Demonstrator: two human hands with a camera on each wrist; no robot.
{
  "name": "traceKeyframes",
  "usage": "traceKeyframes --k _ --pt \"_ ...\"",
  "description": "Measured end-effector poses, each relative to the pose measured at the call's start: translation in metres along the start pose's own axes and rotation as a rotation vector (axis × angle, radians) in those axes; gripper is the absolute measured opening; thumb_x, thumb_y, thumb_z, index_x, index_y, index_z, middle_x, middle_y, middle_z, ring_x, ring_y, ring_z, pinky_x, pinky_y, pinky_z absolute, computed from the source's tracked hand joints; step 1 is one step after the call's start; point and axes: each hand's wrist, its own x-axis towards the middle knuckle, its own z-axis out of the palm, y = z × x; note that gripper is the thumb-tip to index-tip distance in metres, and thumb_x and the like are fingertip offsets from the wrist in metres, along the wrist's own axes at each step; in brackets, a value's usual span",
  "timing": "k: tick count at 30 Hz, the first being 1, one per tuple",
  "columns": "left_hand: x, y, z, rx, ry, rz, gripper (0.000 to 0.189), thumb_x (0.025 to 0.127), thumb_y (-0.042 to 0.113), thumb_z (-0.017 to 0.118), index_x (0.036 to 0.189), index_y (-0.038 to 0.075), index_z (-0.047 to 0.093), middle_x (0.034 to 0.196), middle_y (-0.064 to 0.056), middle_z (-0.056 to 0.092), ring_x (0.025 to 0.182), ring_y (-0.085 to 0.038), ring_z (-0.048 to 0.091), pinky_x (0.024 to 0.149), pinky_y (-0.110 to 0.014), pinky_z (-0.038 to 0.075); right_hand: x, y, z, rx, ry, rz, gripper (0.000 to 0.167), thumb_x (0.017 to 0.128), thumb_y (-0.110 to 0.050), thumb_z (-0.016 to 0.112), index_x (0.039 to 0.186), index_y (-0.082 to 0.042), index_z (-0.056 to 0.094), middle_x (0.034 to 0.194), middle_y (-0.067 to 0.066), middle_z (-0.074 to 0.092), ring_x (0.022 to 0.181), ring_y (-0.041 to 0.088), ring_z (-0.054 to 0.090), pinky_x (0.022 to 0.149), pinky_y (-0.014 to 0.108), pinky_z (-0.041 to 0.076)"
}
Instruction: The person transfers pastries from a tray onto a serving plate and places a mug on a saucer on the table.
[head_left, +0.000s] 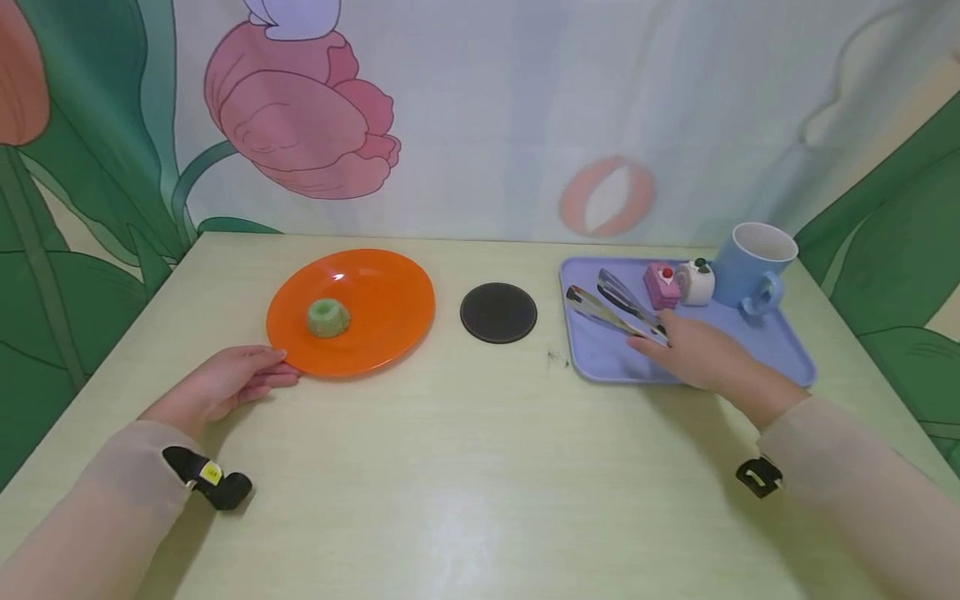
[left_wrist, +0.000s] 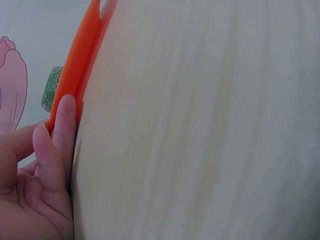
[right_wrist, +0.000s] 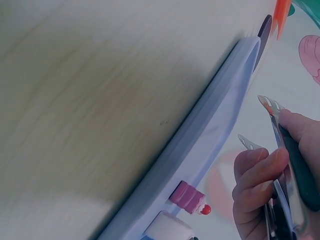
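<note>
At the near left rim of an orange plate (head_left: 382, 333), my left hand (head_left: 232, 379) pinches the edge between thumb and fingers. On that plate sits a small green ring-shaped cake (head_left: 327, 318), left of its middle. My right hand (head_left: 697, 348) grips metal tongs (head_left: 600, 310) over the purple tray (head_left: 615, 367); their two arms are spread, with nothing between the tips. Behind the hand, on the tray, stand a pink cake (head_left: 662, 285) with a red top, a white roll cake (head_left: 695, 283) and a blue mug (head_left: 738, 267). The right wrist view shows the tongs (right_wrist: 295, 185) in the fingers.
A round black coaster (head_left: 498, 312) lies between plate and tray. Small dark marks (head_left: 557, 360) show on the pale table (head_left: 465, 467) near the tray's left edge. A flower-patterned curtain (head_left: 480, 125) hangs behind the table.
</note>
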Motion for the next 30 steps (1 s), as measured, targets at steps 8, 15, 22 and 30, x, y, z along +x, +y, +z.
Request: traceKeyframes --k 8,15,22,30 --pt "0.001 0.000 0.001 0.006 0.003 -0.004 0.060 0.100 0.032 0.043 0.143 -0.004 0.024 0.092 0.005 0.070 0.089 -0.005 0.066 0.069 -0.015 0.049 -0.005 0.004 -0.002 0.003 -0.007 0.013 0.081 0.091 -0.060 0.041 0.135 0.008 0.031 0.116 0.030 0.053 0.091 0.035 0.054 0.073 0.049 0.044" --pt "0.001 -0.002 0.002 0.001 0.001 0.001 0.060 0.100 0.032 0.043 0.143 -0.005 0.024 0.093 0.005 0.070 0.089 -0.005 0.066 0.069 -0.015 0.049 -0.009 0.014 -0.003 0.022 -0.005 0.039 0.084 0.090 -0.061 0.040 0.133 0.010 0.031 0.114 0.028 0.053 0.087 0.033 0.051 0.069 0.044 0.043" --pt "0.002 -0.001 0.000 0.009 0.008 -0.005 0.060 0.100 0.032 0.043 0.143 -0.005 0.025 0.093 0.004 0.070 0.089 -0.006 0.066 0.069 -0.016 0.049 -0.010 0.022 -0.004 0.018 -0.011 0.052 0.086 0.091 -0.061 0.038 0.135 0.012 0.027 0.119 0.033 0.050 0.092 0.036 0.052 0.072 0.050 0.043" --pt "0.002 0.000 0.000 -0.005 0.018 -0.020 0.060 0.099 0.032 0.044 0.143 -0.003 0.025 0.092 0.005 0.070 0.088 -0.006 0.066 0.069 -0.016 0.049 -0.014 0.028 -0.007 0.020 -0.019 0.079 0.087 0.091 -0.063 0.036 0.134 0.012 0.027 0.116 0.031 0.050 0.087 0.034 0.051 0.068 0.045 0.042"
